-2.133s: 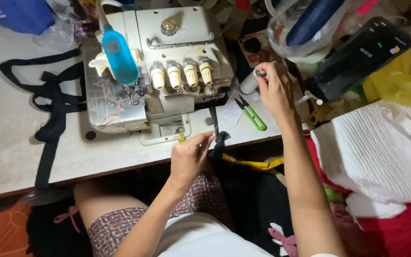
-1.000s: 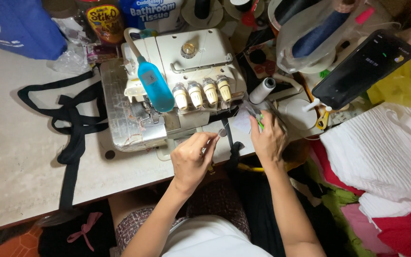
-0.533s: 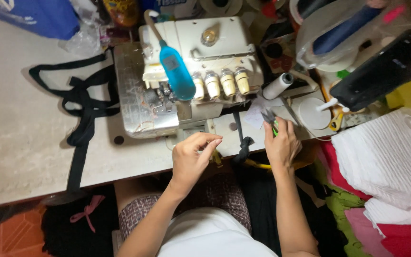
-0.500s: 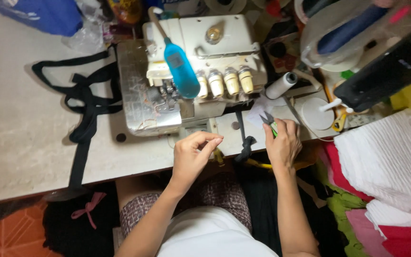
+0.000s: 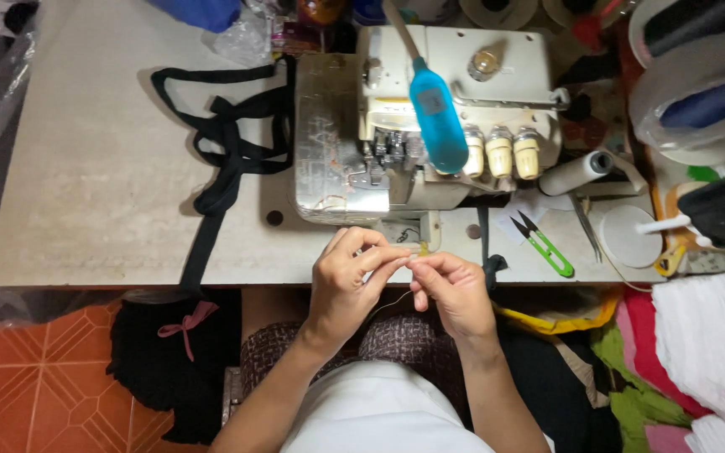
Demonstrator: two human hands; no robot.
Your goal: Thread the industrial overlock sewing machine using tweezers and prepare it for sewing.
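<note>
hands, left point(image 5: 347, 281) and right point(image 5: 455, 289), grip thread point(image 5: 388, 302) beside pale table point(image 5: 102, 193), orange floor point(image 5: 35, 369).

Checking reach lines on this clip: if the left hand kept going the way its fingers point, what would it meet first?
The left hand points right, so it would first meet the right hand's fingers, already pinching the same small yellowish piece by the overlock sewing machine. Depth looks about equal, though one view cannot confirm.
</note>
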